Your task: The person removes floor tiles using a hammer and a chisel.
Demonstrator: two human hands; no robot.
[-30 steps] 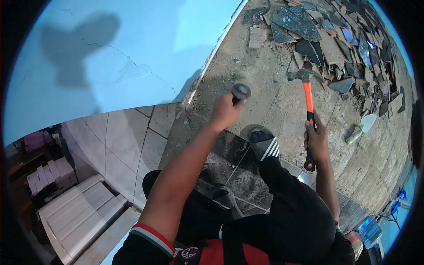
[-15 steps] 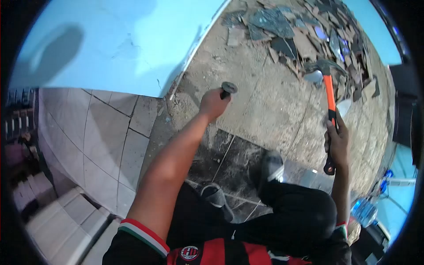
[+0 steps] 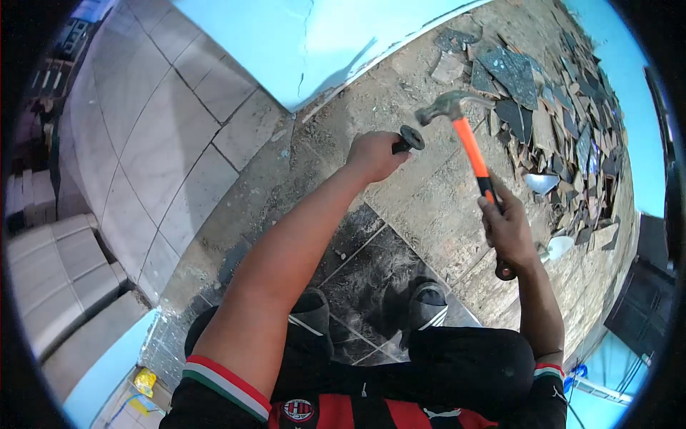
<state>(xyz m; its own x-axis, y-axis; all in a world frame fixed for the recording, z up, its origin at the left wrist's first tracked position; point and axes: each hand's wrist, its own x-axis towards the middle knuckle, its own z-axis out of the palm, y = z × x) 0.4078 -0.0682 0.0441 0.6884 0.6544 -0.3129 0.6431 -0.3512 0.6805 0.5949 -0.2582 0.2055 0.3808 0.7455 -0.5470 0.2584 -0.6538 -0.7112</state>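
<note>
My left hand (image 3: 374,156) is closed round a dark chisel (image 3: 409,139) with a round, flat metal end facing up, above the bare, dusty floor (image 3: 436,193). My right hand (image 3: 507,225) grips the black lower handle of a claw hammer (image 3: 471,147) with an orange neck. The hammer's metal head is just right of the chisel's round end, a small gap apart. The chisel's lower part is hidden by my left hand. Dark floor tiles (image 3: 371,286) lie between my feet.
Broken tile pieces (image 3: 547,132) are heaped at the upper right, with a trowel (image 3: 559,247) near their lower edge. A blue wall corner (image 3: 286,53) stands ahead. Pale tiles (image 3: 168,136) cover the left floor, beside stacked boxes (image 3: 61,268).
The view has turned and shifted. The hammer has swung left, its head now close to the chisel's round end. Both hands still hold their tools.
</note>
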